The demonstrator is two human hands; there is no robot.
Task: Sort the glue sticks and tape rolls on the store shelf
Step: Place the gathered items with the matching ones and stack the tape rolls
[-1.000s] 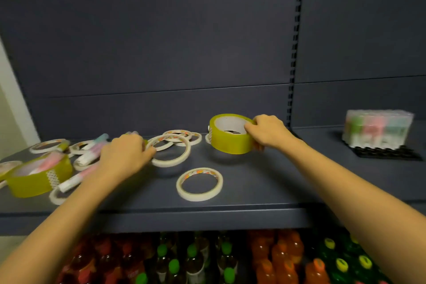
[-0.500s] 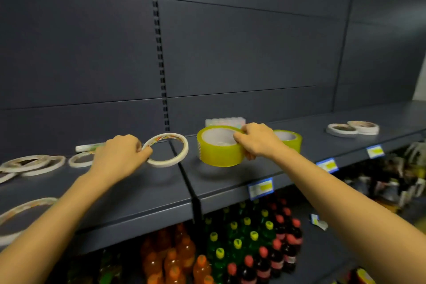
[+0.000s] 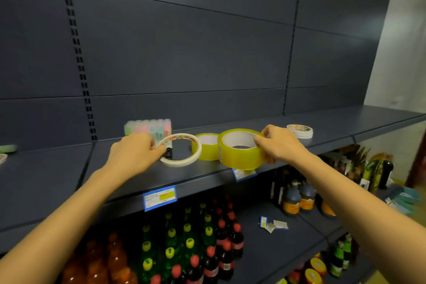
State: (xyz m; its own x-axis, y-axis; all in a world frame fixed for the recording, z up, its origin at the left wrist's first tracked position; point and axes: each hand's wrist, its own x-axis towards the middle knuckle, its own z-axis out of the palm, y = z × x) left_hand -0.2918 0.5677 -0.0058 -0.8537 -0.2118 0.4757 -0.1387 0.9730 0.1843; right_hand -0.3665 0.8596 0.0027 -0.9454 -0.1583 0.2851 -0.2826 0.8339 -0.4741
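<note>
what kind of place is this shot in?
Most likely a retail shop aisle: a dark slotted shelf, price tags on its front edge, and rows of drink bottles stocked below.

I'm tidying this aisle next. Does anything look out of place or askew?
Yes. Small packets lie loose on the lower shelf, right of the soda bottles. The price tag below the yellow tape held by the right hand looks tilted, unlike the straight tag further left.

1. This is a shop: a long dark metal shelf with a slotted back panel.
2. Price labels hang on its front edge, just below the grip.
3. Rows of drink bottles stand lower down.
</note>
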